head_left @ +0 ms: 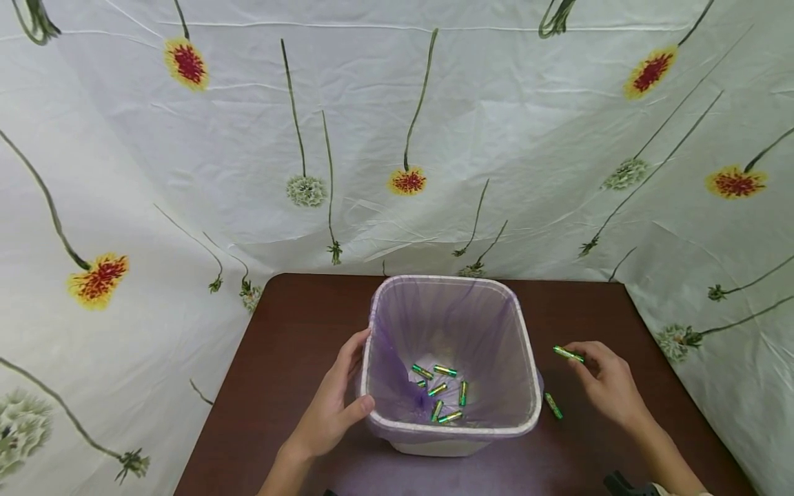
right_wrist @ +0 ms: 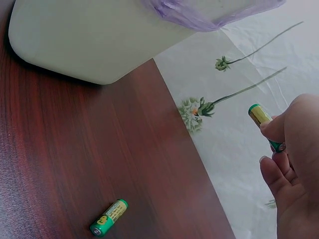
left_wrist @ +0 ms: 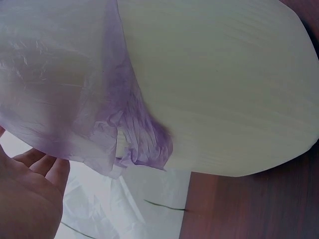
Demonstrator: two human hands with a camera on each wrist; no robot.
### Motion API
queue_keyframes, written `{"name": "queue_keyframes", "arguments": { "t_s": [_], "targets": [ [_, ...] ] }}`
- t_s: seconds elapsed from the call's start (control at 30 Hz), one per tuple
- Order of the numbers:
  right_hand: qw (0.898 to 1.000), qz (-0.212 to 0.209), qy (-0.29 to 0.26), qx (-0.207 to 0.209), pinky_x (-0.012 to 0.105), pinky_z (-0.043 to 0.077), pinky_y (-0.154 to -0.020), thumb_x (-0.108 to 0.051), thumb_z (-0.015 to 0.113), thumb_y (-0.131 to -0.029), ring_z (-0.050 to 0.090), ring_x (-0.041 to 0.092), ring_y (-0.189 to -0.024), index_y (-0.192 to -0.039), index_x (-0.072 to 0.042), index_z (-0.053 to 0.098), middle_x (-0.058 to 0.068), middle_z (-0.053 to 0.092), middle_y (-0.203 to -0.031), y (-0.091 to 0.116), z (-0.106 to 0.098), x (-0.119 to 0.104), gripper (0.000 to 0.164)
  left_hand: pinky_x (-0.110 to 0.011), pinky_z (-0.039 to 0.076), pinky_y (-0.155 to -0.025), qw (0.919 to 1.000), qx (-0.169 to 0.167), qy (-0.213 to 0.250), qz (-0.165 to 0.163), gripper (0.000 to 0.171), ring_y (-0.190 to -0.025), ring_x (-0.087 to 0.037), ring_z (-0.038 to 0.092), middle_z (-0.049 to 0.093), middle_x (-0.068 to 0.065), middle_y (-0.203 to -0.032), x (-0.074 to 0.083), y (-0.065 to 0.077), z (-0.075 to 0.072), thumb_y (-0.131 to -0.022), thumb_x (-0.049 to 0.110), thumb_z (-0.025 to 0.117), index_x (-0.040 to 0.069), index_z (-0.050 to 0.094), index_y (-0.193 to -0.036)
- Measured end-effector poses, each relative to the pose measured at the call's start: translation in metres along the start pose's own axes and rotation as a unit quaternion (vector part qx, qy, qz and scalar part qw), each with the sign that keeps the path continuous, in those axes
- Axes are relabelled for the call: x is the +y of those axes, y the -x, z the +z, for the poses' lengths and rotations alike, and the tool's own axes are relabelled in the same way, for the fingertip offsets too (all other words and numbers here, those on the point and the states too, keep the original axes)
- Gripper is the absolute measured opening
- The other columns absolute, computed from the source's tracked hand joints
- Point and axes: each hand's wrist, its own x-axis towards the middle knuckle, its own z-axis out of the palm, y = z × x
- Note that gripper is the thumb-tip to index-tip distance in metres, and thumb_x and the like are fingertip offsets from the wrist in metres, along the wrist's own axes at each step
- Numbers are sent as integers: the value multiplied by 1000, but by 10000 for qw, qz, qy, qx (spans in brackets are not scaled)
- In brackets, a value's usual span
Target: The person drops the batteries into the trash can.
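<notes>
A pale trash bin (head_left: pixel 434 448) with a thin purple liner (head_left: pixel 397 344) folded over its rim stands on the table. Its left side is held by my left hand (head_left: pixel 329 410), thumb at the rim and fingers along the outer wall; in the left wrist view, part of those fingers goes out of sight behind the liner. Several green-and-gold batteries (head_left: pixel 444 370) lie at the bin's bottom. To the right of the bin, above the table, my right hand (head_left: pixel 611 386) pinches another battery (right_wrist: pixel 259 115) between thumb and fingers. One loose battery (right_wrist: pixel 109 217) lies on the table between bin and hand.
The dark reddish-brown table (head_left: pixel 298 331) has its right edge just beyond my right hand. White cloth (head_left: pixel 360 89) printed with flowers hangs behind and along both sides. A dark object (head_left: pixel 620 483) shows by the right wrist.
</notes>
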Motion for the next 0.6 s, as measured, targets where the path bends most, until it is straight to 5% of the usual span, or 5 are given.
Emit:
{"name": "queue_keyframes", "arguments": {
  "t_s": [0.6],
  "targets": [
    [9998, -180, -6, -79, 13, 46, -66, 12, 75, -87, 55, 6, -79, -107, -4, 74, 3, 66, -99, -18, -8, -13, 25, -31, 29, -118, 10000, -30, 14, 35, 78, -146, -32, 38, 37, -12, -160, 0, -1, 0, -98, 25, 63, 9, 23, -163]
  ]
}}
